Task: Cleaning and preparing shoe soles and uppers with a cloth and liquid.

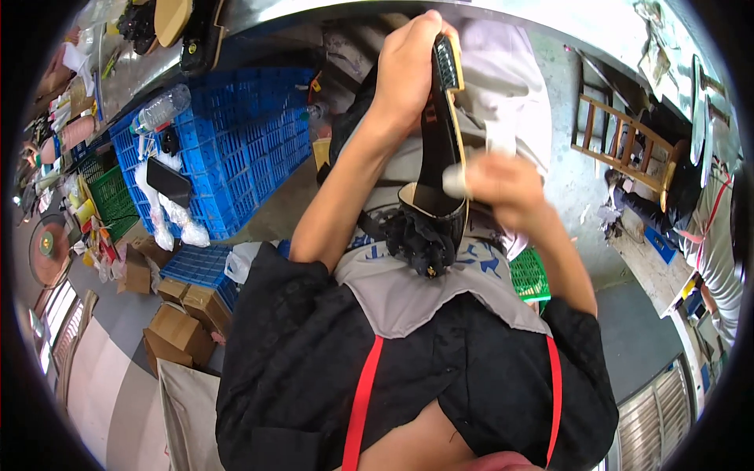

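A black heeled shoe (440, 145) stands on end in front of my chest, with a glossy textured heel at the top. At its lower end, a black ruffled flower ornament (424, 243) rests close to my grey apron. My left hand (408, 74) is closed around the heel end. Beside the shoe's right edge is my right hand (506, 188), smeared by motion. Something whitish (455, 181) shows at its fingertips, touching or very near the shoe; whether it is held or worn on a finger I cannot tell.
The metal workbench (271, 31) curves across the top, with more black shoes (200, 47) at its left end. Blue crates (228, 149) stand left, bearing a plastic bottle (163, 108) and a phone (169, 183). Cardboard boxes (181, 334) lie below. Rightward are a wooden chair (628, 145) and another person (715, 228).
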{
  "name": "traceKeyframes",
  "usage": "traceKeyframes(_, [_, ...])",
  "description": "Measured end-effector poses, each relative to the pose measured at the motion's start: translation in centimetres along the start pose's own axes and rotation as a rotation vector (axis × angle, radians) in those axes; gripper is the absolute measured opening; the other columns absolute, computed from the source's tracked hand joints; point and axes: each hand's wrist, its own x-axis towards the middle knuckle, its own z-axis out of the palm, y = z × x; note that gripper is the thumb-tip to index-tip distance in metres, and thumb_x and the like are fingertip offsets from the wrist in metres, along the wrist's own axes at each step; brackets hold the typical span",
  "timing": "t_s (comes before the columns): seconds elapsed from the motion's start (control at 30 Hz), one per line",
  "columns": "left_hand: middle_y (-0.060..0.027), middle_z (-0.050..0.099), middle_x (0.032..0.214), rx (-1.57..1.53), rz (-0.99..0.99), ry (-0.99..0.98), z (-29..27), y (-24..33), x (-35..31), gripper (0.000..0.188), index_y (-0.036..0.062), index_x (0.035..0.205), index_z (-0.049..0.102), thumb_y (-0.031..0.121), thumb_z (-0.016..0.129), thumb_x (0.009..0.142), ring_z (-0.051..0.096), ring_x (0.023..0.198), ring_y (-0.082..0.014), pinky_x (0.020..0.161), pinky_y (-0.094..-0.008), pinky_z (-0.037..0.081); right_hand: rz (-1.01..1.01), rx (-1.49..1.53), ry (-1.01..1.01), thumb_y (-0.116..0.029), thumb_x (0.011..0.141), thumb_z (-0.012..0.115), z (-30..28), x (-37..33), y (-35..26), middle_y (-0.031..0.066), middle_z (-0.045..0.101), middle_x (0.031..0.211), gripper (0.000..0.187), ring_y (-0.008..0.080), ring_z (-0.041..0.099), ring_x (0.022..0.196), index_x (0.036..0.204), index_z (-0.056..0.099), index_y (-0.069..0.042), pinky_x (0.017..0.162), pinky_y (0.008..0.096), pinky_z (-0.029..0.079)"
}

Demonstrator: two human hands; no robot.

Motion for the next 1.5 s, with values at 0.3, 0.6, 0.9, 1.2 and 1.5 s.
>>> traceKeyframes(0.3, [-0.0023, 0.057, 0.069, -0.009, 0.019, -0.038, 0.3, -0.7, 0.6, 0.038, 0.0042, 0.084, 0.06, 0.033, 0.045, 0.103, 0.055, 0.048, -0.0106, 0.041, -0.0255, 0.045, 0.122, -0.123, 0.055, 0.014, 0.074, 0.056, -1.4, 4.1, 0.2, 0.0104, 0.069, 0.096, 0.05, 0.0299, 0.069, 0.082, 0.115, 0.072, -0.008, 0.071, 0.0346, 0.055])
traceKeyframes(0.6, [-0.0027, 0.058, 0.066, 0.045, -0.057, -0.042, -0.4, -1.1, 1.3, 0.038, 0.0049, 0.085, 0.061, 0.035, 0.046, 0.103, 0.053, 0.045, -0.0111, 0.041, -0.0259, 0.045, 0.352, 0.653, 0.022, 0.008, 0.078, 0.061, -1.4, -1.4, -0.6, 0.0158, 0.069, 0.089, 0.033, 0.0264, 0.066, 0.072, 0.109, 0.072, 0.004, 0.067, 0.0318, 0.052])
traceKeyframes(0.9, [-0.0043, 0.055, 0.066, -0.078, -0.086, 0.018, -0.6, 1.1, 0.8, 0.04, 0.0036, 0.085, 0.059, 0.036, 0.044, 0.103, 0.053, 0.045, -0.0126, 0.042, -0.0263, 0.047, 0.136, 1.455, 0.304, -0.017, 0.096, 0.058, -2.5, -0.7, -0.1, 0.0118, 0.057, 0.088, 0.017, 0.0199, 0.052, 0.078, 0.085, 0.057, -0.004, 0.056, 0.028, 0.046])
traceKeyframes(1.2, [-0.0023, 0.054, 0.062, -0.038, -0.036, -0.027, -0.7, 2.5, -0.4, 0.041, 0.0037, 0.083, 0.058, 0.032, 0.039, 0.107, 0.051, 0.044, -0.0122, 0.044, -0.0246, 0.043, 0.13, 0.851, 0.326, -0.006, 0.084, 0.049, -5.4, 0.6, 0.2, 0.0206, 0.056, 0.101, 0.01, 0.0242, 0.057, 0.08, 0.089, 0.055, 0.0, 0.077, 0.0373, 0.046])
traceKeyframes(1.5, [-0.0038, 0.054, 0.064, -0.034, 0.015, -0.082, -0.3, 2.6, 0.3, 0.042, 0.0032, 0.085, 0.059, 0.037, 0.043, 0.104, 0.051, 0.043, -0.0118, 0.042, -0.0259, 0.046, 0.164, 0.993, 0.609, 0.003, 0.078, 0.042, -7.5, 4.0, -0.8, 0.0193, 0.057, 0.101, 0.022, 0.007, 0.033, 0.051, 0.096, 0.055, 0.003, 0.046, 0.0213, 0.028])
